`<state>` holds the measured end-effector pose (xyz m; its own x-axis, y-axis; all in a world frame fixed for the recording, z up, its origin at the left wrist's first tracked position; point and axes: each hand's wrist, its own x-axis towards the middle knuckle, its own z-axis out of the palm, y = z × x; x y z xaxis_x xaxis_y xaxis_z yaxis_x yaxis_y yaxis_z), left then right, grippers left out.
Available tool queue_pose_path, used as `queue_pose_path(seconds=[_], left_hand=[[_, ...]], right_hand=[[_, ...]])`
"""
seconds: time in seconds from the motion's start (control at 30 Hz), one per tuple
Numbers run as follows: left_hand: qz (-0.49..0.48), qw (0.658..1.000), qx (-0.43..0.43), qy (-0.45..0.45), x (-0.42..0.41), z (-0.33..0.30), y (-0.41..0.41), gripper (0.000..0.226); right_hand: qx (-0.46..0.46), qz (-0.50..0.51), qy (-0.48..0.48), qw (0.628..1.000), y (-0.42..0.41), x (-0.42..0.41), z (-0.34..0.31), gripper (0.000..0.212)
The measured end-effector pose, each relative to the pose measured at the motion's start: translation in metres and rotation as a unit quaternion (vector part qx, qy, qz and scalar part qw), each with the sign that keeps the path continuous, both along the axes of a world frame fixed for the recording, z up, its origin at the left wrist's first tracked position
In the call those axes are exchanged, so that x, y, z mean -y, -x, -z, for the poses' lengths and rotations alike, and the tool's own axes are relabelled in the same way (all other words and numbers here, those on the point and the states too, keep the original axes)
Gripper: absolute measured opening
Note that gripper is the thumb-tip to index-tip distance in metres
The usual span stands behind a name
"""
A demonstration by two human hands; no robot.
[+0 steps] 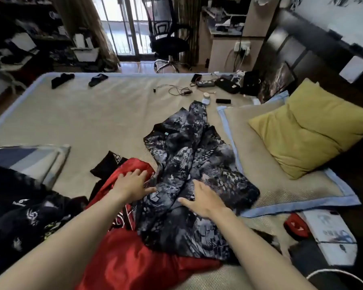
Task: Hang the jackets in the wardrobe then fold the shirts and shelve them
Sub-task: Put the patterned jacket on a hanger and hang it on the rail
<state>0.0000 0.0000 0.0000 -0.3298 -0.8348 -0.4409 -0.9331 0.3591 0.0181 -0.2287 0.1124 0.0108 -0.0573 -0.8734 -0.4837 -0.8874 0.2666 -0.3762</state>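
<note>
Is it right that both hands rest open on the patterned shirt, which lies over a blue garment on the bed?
Not quite: the garment under the patterned shirt is red, not blue, as the head view shows. Both hands, left and right, do rest open there, on the bed.

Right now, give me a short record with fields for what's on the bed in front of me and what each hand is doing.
surface: bed with a woven mat
main garment: dark patterned shirt, spread out, lying partly over the red garment
under it: red satin garment
left hand: fingers straight, resting on the red garment at the patterned shirt's edge
right hand: flat on the patterned shirt
left of these: pile of black clothes
right of these: yellow pillow
far side: cables and power strip
</note>
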Motion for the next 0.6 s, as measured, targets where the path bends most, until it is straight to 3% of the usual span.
queue_pose_path(seconds=[0.13, 0.33, 0.5, 0.6], left_hand=[[-0.043, 0.997, 0.026, -0.053, 0.009, 0.059, -0.006, 0.086], [-0.04, 0.996, 0.063, -0.043, 0.026, 0.125, -0.004, 0.081], [-0.065, 0.997, 0.04, -0.026, 0.031, 0.148, 0.003, 0.046], [-0.092, 0.993, -0.009, -0.078, 0.027, 0.146, 0.008, 0.037]], right_hand=[[0.006, -0.014, -0.012, 1.0, -0.015, 0.006, 0.044, 0.102], [0.02, -0.022, -0.028, 0.999, -0.021, 0.012, 0.092, 0.1], [0.031, -0.004, -0.049, 0.998, -0.018, 0.012, 0.11, 0.098], [0.045, 0.016, -0.059, 0.997, -0.02, 0.01, 0.111, 0.099]])
